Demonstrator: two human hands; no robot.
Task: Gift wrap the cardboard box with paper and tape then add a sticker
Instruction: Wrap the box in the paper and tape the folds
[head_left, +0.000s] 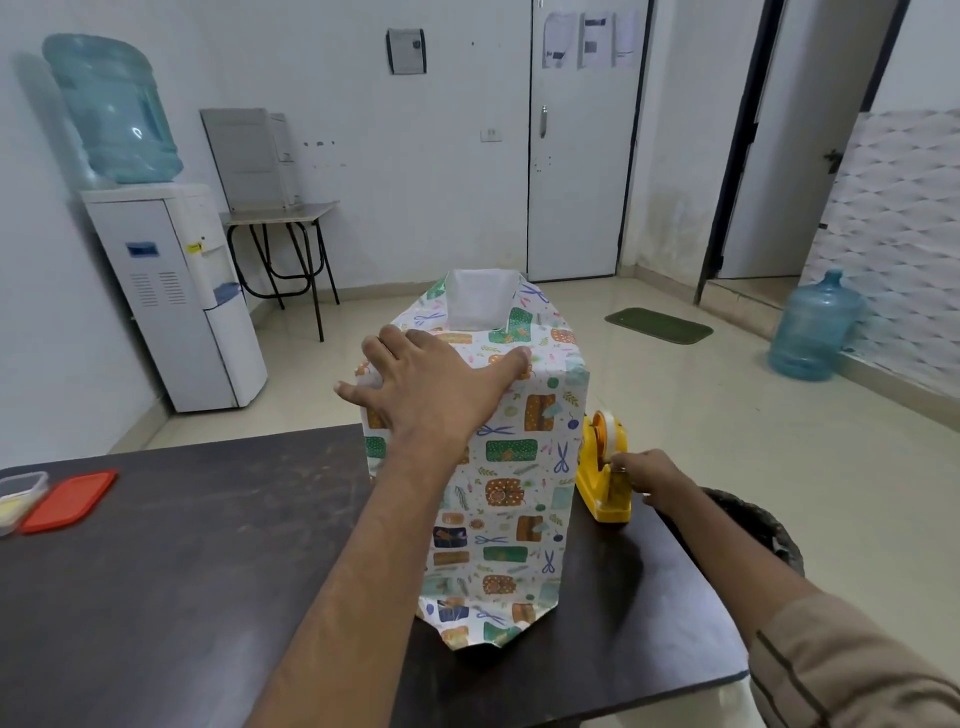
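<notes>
A long box covered in patterned gift paper (511, 467) lies on the dark table (182, 561), its far end reaching past the table's edge. At that far end the paper stands open and shows its white inside. My left hand (431, 387) lies flat on top of the box with fingers spread, pressing the paper down. A yellow tape dispenser (602, 473) stands right of the box. My right hand (644, 475) is at the dispenser's front, fingertips pinching at the tape end; the tape itself is too small to make out.
A clear container (15, 499) and its red lid (70, 499) sit at the table's left edge. A dark bin (763, 525) stands beside the table on the right. On the floor beyond are a water dispenser (176, 291), a small table and a blue water jug (813, 327).
</notes>
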